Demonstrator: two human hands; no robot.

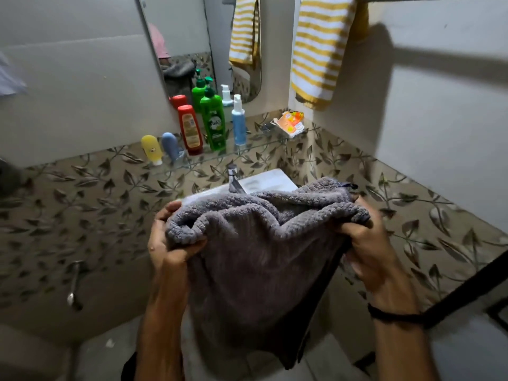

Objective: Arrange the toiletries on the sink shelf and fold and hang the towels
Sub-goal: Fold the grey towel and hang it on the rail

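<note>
Grey towel [261, 257] hangs bunched between the two hands in front of the sink, its top edge gathered in folds and its length dropping below the fingers. The left hand [167, 237] grips the left corner, fingers [189, 247] curled tight round a wad of pile. The right hand [368, 248] clamps the right corner the same way, fingers [349, 232] sunk in the cloth, with a black wristband [390, 316] on that wrist. Just beyond the fingers and between them, a chrome faucet [233, 180] rises from the white sink [269, 181]. Farther past the fingertips a glass shelf [255, 147] carries, left to right, a yellow tube [151, 149], a blue-grey tube [170, 147], a red bottle [190, 129], a green pump bottle [213, 123] and a blue pump bottle [238, 125]. An orange soap packet [290, 121] lies toward the corner, beyond the right fingers. Higher up, a yellow-and-white striped towel [319, 50] hangs against the wall, beside the mirror [189, 37].
</note>
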